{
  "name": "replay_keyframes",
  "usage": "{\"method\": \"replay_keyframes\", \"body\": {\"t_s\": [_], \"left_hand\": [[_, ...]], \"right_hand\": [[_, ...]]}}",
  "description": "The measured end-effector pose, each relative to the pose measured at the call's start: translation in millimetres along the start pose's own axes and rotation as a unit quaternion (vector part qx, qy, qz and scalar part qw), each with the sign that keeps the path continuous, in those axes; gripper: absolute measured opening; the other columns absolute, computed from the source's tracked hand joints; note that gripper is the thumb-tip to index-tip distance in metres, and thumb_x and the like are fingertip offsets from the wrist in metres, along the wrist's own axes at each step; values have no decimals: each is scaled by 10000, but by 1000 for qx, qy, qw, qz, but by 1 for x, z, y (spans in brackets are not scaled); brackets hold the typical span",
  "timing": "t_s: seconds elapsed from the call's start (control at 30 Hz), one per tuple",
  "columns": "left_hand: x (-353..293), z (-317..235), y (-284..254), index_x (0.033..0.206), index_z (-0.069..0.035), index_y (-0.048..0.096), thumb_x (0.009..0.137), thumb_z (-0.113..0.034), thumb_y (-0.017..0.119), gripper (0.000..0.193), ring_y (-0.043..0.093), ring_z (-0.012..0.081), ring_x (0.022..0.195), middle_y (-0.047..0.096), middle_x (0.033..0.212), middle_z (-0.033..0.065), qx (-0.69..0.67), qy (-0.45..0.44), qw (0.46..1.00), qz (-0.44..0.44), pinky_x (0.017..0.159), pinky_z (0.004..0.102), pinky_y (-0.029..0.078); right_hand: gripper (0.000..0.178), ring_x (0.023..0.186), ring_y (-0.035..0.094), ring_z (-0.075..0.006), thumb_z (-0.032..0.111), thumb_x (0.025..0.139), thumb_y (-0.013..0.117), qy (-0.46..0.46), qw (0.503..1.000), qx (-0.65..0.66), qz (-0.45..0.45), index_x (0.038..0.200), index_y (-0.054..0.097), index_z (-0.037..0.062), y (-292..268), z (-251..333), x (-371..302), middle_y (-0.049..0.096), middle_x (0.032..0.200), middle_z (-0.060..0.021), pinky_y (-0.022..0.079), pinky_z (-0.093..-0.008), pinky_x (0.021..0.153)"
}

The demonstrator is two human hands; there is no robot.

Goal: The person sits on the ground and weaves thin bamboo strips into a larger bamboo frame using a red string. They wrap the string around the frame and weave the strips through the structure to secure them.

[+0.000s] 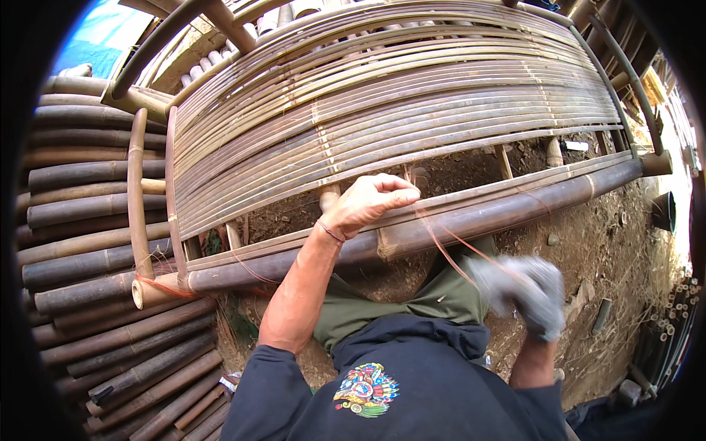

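Note:
My bare left hand [368, 202] is above the front rail of a bamboo bench, its thumb and forefinger pinched together at the end of the orange twine [443, 248]. Two strands of that twine slant down to the right, stretched fairly straight, into my grey-gloved right hand [523, 295]. Motion blurs the glove, but its fingers look curled round the strands. Beneath my left hand are thin slats [478, 197] lying along a thick dark bamboo pole [471, 224]. The bench seat [412, 110] of long split-bamboo slats spreads out beyond.
Stacked bamboo poles [95, 176] crowd the left side. Orange twine binding [165, 288] wraps the pole's left end, beside an upright bamboo post [137, 191]. Bare soil [581, 250] with scraps lies at right, with cut bamboo ends [673, 316] farther right. My knees are under the front pole.

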State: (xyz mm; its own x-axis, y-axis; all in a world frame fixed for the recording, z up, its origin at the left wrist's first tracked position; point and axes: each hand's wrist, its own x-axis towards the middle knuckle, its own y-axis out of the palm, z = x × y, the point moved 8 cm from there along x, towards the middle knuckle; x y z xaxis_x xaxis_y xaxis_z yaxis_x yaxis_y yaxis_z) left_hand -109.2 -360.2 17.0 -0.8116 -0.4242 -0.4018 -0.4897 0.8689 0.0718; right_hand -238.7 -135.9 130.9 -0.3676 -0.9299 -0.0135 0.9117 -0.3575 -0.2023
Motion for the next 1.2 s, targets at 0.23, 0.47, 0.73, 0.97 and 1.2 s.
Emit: {"method": "replay_keyframes", "body": {"t_s": [0.23, 0.47, 0.73, 0.97, 1.2], "left_hand": [[21, 76, -11, 1016, 11, 708, 937, -303, 619, 336, 613, 126, 795, 701, 809, 94, 269, -68, 959, -65, 755, 328, 511], [11, 52, 3, 1054, -68, 728, 936, -307, 597, 297, 698, 304, 949, 728, 973, 160, 329, -27, 942, -65, 860, 405, 513], [14, 59, 0, 1011, -95, 734, 921, -332, 580, 297, 658, 331, 1043, 729, 1010, 154, 324, -48, 939, -102, 947, 459, 353], [5, 58, 7, 1088, -118, 723, 965, -345, 541, 316, 586, 332, 1102, 657, 1085, 140, 439, 48, 882, -163, 986, 555, 305], [6, 60, 11, 1006, -178, 721, 982, -337, 500, 274, 545, 322, 1056, 612, 1040, 103, 459, 22, 880, -121, 952, 546, 311]], "right_hand": [[235, 490, 527, -182, 205, 961, 555, 156, 923, 66, -345, 770, 551, 68, -202, -56, -279, 554, 659, -78, 491, -355, 521], [507, 1236, 535, -345, 296, 860, 713, 287, 755, -558, -189, 1274, 602, 26, -130, -119, -192, 602, 1275, -186, 400, -426, 1080], [357, 970, 597, -316, 386, 865, 674, -3, 820, -569, -59, 982, 667, 49, 85, -57, 79, 644, 954, -125, 475, -432, 823], [349, 858, 656, -413, 330, 930, 625, 73, 885, -409, 209, 887, 635, -16, 67, -87, 70, 645, 821, -265, 512, -492, 766], [240, 917, 695, -246, 220, 962, 608, -121, 986, -111, 31, 1042, 690, 10, 42, 31, 117, 691, 853, -131, 533, -369, 865]]}}
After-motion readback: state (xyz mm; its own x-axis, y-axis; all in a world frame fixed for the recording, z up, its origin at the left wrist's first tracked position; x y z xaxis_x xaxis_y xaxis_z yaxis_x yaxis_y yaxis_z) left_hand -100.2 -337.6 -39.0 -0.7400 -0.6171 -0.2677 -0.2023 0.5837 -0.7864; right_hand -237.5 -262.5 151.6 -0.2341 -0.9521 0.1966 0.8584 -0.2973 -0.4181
